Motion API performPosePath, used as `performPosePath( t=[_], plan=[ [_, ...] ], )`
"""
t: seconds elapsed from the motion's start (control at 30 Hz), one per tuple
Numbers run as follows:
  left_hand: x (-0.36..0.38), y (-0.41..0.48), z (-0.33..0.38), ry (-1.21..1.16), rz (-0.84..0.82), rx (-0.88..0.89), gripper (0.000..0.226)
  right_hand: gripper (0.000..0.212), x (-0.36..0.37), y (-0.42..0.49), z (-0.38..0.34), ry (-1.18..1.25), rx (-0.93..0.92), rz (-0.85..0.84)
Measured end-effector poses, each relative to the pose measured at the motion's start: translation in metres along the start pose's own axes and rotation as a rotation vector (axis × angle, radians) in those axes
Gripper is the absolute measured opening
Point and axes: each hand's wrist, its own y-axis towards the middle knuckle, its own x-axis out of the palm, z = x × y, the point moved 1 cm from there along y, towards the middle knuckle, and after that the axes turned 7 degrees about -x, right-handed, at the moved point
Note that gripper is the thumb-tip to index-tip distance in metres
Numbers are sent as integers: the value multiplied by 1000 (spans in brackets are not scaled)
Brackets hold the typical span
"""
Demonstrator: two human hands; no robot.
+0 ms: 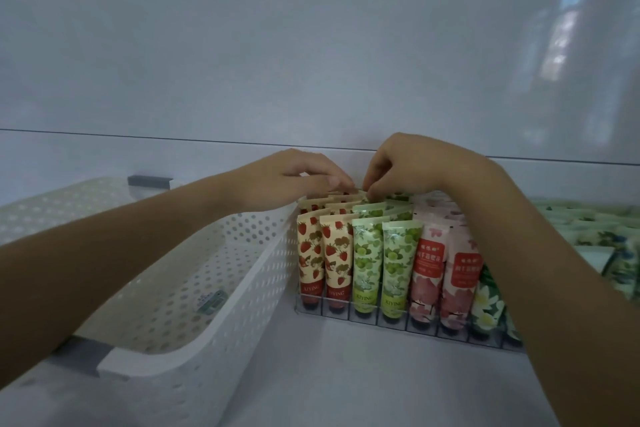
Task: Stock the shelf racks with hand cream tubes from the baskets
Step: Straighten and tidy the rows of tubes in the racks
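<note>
Both hands at the far rows of rack (346, 315): my right hand (419, 166) pinches far-row tube (358, 193) by its crimp; left hand (294, 178) touches strawberry tubes (341, 199), grip unclear. Probably light, soft, slick: hold by the crimp.

Hand cream tubes (367, 263) in the clear rack (381, 317).
Strawberry, green and pink rows are standing cap-down; the white basket (263, 253) is sitting just left.

Rack (408, 317): clear. At its left end, cream tubes (311, 253) printed with red strawberries. Next along, green tubes (367, 253) with green fruit and leaves, then pink tubes (427, 267) bearing red labels. Left of the rack, a white basket (242, 288) with a hole pattern and grey handles (150, 181).
</note>
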Motion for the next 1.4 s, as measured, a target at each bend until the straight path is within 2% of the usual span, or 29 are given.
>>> performPosePath(
  t=[0.13,0.27,0.43,0.83,1.13,1.3,1.4],
  plan=[
    [5,-2,4,100,-26,29,44,8,3,2,0,-4,1,12],
    [7,-2,6,129,-4,49,30,13,1,-2,2,0,-14,45],
    [8,-1,6,141,3,13,30,20,-12,-8,2,22,-68,170],
    [9,0,3,164,6,2,34,13,-2,-6,-3,-4,-59,-40],
    [9,-1,4,178,-7,-9,35,4,-15,-13,6,-1,-13,9],
    [10,-1,7,161,-19,10,54,4,-19,-19,8,-31,49,-116],
    [12,0,7,178,-28,15,57,11,-15,-17,5,-50,36,-124]
  ],
)
